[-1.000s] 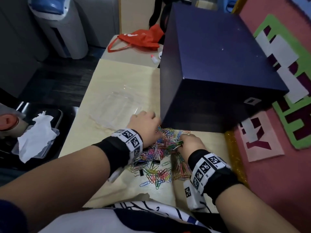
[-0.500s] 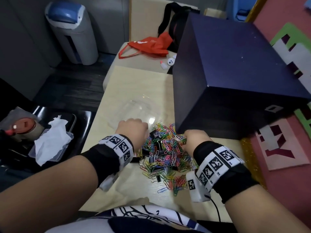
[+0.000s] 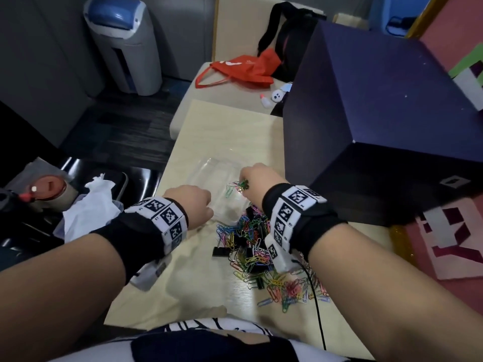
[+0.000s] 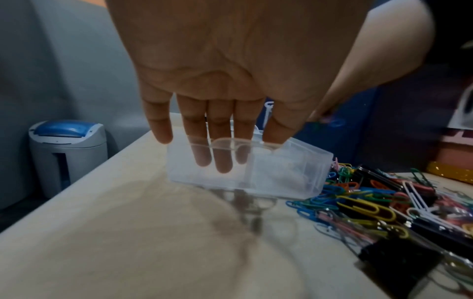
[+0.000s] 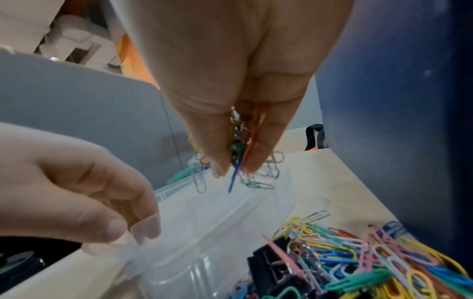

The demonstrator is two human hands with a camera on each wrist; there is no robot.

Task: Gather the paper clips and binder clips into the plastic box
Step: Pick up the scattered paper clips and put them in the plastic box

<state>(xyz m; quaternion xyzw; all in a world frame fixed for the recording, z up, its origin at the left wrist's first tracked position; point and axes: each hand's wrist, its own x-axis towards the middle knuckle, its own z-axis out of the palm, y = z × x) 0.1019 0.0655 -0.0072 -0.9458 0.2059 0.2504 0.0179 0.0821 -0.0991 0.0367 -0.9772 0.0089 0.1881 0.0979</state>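
Observation:
A clear plastic box (image 3: 209, 169) lies open on the pale table (image 3: 222, 131), just beyond a heap of coloured paper clips (image 3: 251, 231) mixed with black binder clips (image 3: 220, 252). My left hand (image 3: 202, 205) pinches the box's near rim (image 5: 143, 240); the fingers (image 4: 222, 155) reach inside the box (image 4: 281, 176). My right hand (image 3: 245, 182) hangs over the box and grips a bunch of paper clips (image 5: 243, 137), some dangling from the fingertips. The heap (image 4: 371, 202) touches the box's right side. The box (image 5: 204, 222) looks empty below the hand.
A large dark blue box (image 3: 379, 113) stands on the table's right half, close behind the heap. An orange bag (image 3: 240, 71) lies at the far end. White tissue (image 3: 91, 205) rests on a black chair at left. A thin black cable (image 3: 317, 304) crosses the clips.
My right hand has lifted a bunch of paper clips out of the heap and carried it left over the box. My left hand has left the heap and taken hold of the box's rim.

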